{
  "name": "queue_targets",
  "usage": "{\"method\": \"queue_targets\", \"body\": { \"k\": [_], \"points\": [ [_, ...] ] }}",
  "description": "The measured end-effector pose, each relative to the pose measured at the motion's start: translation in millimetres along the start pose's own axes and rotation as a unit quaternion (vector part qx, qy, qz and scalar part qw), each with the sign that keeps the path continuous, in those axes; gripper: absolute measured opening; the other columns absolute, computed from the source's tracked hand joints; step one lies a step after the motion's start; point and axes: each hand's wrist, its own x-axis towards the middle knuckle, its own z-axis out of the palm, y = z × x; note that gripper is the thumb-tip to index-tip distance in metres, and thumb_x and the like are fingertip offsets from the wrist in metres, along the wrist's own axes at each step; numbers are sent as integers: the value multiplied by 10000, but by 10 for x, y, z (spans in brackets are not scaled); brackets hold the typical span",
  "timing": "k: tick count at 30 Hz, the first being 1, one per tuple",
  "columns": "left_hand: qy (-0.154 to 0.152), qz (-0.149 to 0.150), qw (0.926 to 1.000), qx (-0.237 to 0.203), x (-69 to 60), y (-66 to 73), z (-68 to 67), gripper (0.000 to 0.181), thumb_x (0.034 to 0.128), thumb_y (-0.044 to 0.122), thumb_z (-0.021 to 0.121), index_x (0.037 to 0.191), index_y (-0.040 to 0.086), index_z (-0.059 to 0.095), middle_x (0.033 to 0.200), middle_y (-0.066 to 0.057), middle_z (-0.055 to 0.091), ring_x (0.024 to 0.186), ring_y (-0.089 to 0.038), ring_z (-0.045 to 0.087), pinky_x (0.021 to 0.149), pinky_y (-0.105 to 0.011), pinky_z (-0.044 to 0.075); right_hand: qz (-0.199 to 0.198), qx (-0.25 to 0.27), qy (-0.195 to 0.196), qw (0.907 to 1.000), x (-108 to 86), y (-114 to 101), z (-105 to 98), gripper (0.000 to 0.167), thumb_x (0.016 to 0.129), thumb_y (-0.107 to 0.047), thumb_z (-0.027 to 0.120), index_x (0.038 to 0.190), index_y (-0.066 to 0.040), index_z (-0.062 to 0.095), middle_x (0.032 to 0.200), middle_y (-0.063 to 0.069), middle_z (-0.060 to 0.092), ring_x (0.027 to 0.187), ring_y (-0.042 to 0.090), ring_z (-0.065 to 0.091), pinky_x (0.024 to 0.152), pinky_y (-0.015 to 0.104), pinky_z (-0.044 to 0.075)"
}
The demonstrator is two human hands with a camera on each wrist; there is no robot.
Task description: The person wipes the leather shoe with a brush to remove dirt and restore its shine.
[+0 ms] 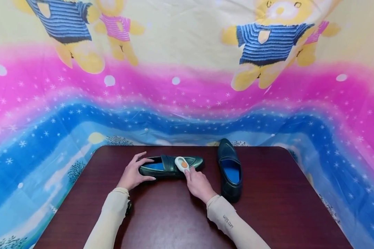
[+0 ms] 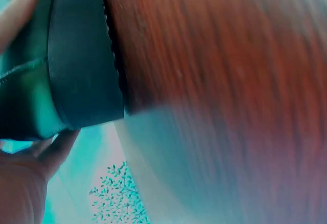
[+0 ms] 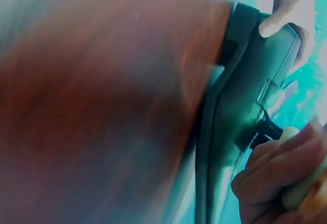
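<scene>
A dark green-black loafer [image 1: 168, 164] with a blue insole lies sideways on the table, toe to the right. My left hand [image 1: 133, 174] grips its heel end, thumb on the near side and fingers over the far side. My right hand [image 1: 200, 183] holds a small white-handled brush [image 1: 178, 160] with an orange spot over the loafer's vamp. In the right wrist view, the brush's dark end [image 3: 266, 133] is at the loafer's upper; whether it touches is hard to tell. The left wrist view shows the loafer's heel [image 2: 84, 55] close up.
The matching loafer [image 1: 231, 188] stands to the right of my right hand, toe pointing to the back. Both are on a dark red-brown wooden table [image 1: 162, 218]. A bear-patterned cloth [image 1: 180, 93] hangs behind and around the table's edges.
</scene>
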Motion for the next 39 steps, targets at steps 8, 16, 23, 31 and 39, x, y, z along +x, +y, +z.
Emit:
{"method": "queue_targets", "body": {
  "k": [8, 16, 23, 31, 39],
  "points": [
    [-141, -99, 9998, 81, -9, -3, -5, 511, 737, 436, 939, 1172, 257, 738, 1381, -73, 552, 1194, -342, 607, 960, -585, 533, 213, -58, -145, 9997, 4, 67, 4, 386, 1105, -394, 470, 1216, -41, 579, 882, 143, 672, 835, 291, 688, 787, 473, 547],
    [-286, -231, 9993, 55, -8, 13, -23, 383, 746, 409, 940, 1040, 302, 720, 1268, -18, 549, 1078, -273, 624, 925, -542, 542, 686, -777, 786, 9915, 2, 296, -127, 354, 1063, -377, 570, 1113, -27, 599, 822, 173, 683, 706, 331, 666, 645, 501, 550],
    [-264, -229, 9994, 23, -12, 26, -19, 373, 753, 383, 939, 1037, 335, 702, 1278, -10, 546, 1086, -261, 624, 921, -535, 546, 710, -615, 854, 9919, 29, 286, -215, 385, 1063, -355, 575, 1146, 21, 599, 828, 188, 685, 679, 321, 657, 631, 483, 556],
    [-258, -194, 9995, 37, 20, 24, -5, 369, 765, 374, 933, 1047, 319, 702, 1295, -21, 536, 1088, -276, 622, 921, -542, 543, -55, 681, -173, 9975, 111, 111, -99, 405, 1114, -418, 440, 1093, -47, 602, 742, 109, 598, 621, 217, 595, 688, 385, 503],
    [-214, -182, 9996, -29, -37, -14, 1, 376, 761, 369, 937, 1052, 324, 704, 1294, -9, 532, 1092, -274, 619, 914, -535, 545, 53, 628, -385, 9973, 144, 26, -65, 438, 1106, -393, 470, 1194, 10, 618, 810, 153, 649, 633, 225, 616, 690, 409, 533]
  ]
}}
